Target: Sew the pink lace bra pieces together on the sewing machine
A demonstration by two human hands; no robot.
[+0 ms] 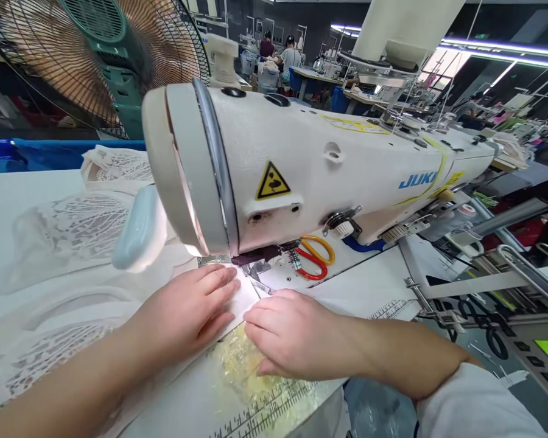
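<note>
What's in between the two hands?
In the head view, white material lies between left hand and right hand, with a crinkly yellowish patch nearer the wearer.

White surface [9, 188] carried a sewing machine [301, 164]. White lace fabric [84, 219] lay spread at left; ruler markings [274, 409] ran along near edge; scissors [317, 275] lay under machine's arm.

Sewing workshop on my remote feed, JUKI machine [301, 164] up front, lace fabric [86, 213] alongside; people [291, 58] at workstations [317, 74] behind, strip lights [484, 46] overhead
</note>
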